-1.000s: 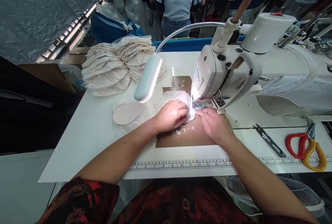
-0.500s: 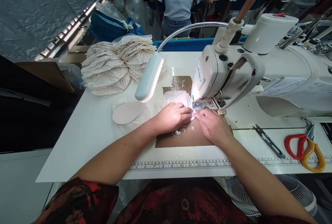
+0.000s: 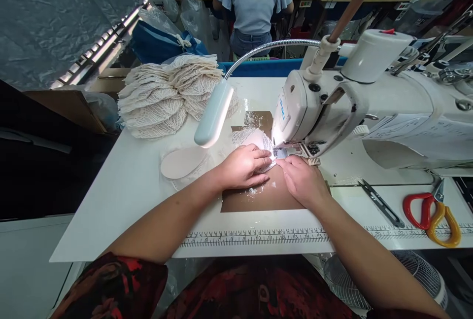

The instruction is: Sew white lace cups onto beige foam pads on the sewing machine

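Note:
A pale, moulded cup with white lace (image 3: 258,139) lies under the needle area of a white sewing machine (image 3: 295,107). My left hand (image 3: 246,165) rests on the cup's near side, fingers laid over the lace and thumb apart from them. Close to the presser foot, my right hand (image 3: 305,178) has its fingers bent together at the lace edge; the fingertips are partly hidden. Brown card (image 3: 266,200) lies beneath the work. Left of my left hand is another lace piece with a smooth oval cup (image 3: 183,162).
Stacked lace pieces (image 3: 155,102) stand at the back left under a lamp (image 3: 214,114) on a bendy neck. Thread snips (image 3: 382,203) and scissors (image 3: 430,215) lie at the right. A ruler tape (image 3: 258,237) runs along the front edge. A person (image 3: 254,3) sits beyond.
My left fingers have drawn slightly back from the needle, and the thumb has parted from them. My right hand stays at the lace edge. The whole view has shifted a little.

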Tool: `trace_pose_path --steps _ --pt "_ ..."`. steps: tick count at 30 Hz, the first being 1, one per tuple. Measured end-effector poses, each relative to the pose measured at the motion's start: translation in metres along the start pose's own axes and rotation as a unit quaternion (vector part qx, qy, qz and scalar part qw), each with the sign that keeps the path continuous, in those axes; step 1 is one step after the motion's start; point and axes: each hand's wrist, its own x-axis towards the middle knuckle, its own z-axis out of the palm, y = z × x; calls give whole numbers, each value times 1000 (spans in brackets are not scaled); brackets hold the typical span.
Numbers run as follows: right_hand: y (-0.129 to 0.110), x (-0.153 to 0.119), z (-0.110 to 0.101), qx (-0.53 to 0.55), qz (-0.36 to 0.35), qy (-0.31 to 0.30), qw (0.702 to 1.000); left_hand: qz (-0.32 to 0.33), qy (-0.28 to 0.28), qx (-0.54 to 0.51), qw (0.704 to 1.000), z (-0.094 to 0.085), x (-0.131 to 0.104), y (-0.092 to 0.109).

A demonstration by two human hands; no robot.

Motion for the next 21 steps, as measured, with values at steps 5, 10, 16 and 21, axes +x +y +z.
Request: trace_pose_path --steps 5,10,16,21 --pt "1 0 1 31 20 30 999 -21 20 -8 1000 4 2 1" --pt "2 0 9 21 13 55 998 -79 44 -90 992 5 9 3" --pt "-4 7 11 -48 -1 48 998 -119 16 -107 987 0 12 3" --pt "-11 17 8 -93 -8 23 995 -72 6 -100 992 -4 7 2"
